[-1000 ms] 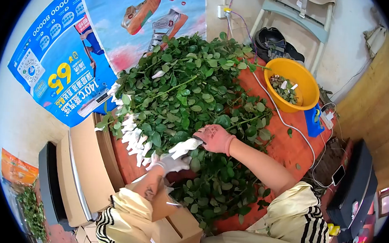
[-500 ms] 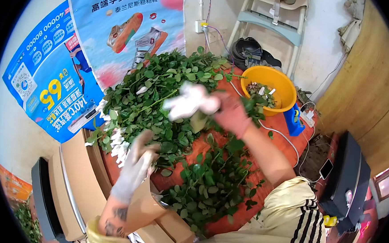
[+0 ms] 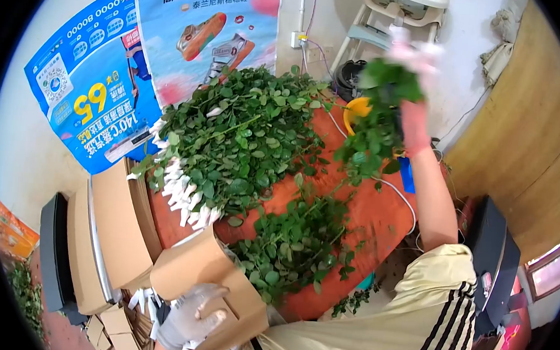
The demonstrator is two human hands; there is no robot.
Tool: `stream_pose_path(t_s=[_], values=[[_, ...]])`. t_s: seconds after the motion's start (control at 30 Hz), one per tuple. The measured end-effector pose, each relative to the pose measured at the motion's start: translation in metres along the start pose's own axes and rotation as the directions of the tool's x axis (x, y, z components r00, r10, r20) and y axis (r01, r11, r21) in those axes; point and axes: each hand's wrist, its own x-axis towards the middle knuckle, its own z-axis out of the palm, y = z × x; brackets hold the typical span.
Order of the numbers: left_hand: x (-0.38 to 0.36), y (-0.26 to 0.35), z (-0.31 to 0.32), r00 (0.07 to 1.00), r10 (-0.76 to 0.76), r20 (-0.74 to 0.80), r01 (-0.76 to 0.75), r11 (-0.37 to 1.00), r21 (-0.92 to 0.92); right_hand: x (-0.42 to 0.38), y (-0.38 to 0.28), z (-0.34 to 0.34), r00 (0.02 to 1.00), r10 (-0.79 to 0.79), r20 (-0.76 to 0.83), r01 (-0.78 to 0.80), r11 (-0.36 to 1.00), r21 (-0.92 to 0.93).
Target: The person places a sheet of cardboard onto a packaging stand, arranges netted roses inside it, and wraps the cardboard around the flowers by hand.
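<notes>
My right hand (image 3: 414,125), in a pinkish glove, is raised at the right, closed around a leafy green stem (image 3: 379,123). At the stem's upper end is a white-and-pink tip (image 3: 412,51), blurred by motion. My left hand (image 3: 194,314), in a grey-white glove, is over the open cardboard box (image 3: 188,259) in front of me, fingers apart and nothing visible in them. Small white pieces (image 3: 141,300) show by that hand. A large pile of leafy stems (image 3: 244,134) lies on the red table (image 3: 380,213), white-wrapped tips (image 3: 185,198) at its left edge. Nearer me lies a smaller leafy heap (image 3: 295,246).
Behind the raised stem, a yellow basin (image 3: 358,109) is partly hidden. A white cable (image 3: 400,195) runs over the table's right side. Flattened cardboard (image 3: 123,223) stands at the left. A high chair (image 3: 365,36) stands by the back wall.
My right hand has swung right and up with the stem, away from the large pile. My left hand has dropped from beside the pile to the cardboard box.
</notes>
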Motion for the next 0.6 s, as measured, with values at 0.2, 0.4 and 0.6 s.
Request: stream_pose_path(t_s=[0.2,0.4,0.6], values=[[-0.045,0.013,-0.031,0.985,-0.048,-0.166,0.031,0.994,-0.103,-0.005,-0.029,-0.003,0.981,-0.065,-0.183,0.103,0.972,0.21],[-0.115,-0.009,-0.023,0.812,-0.331,-0.481,0.101,0.891,-0.442,-0.011,0.001,-0.015,0.998,-0.059,0.037,0.07,0.865,-0.497],[-0.138,-0.029,-0.008,0.8,-0.383,-0.463,0.149,0.873,-0.465,0.002,0.021,-0.033,0.949,-0.09,-0.301,0.194,0.922,0.335]])
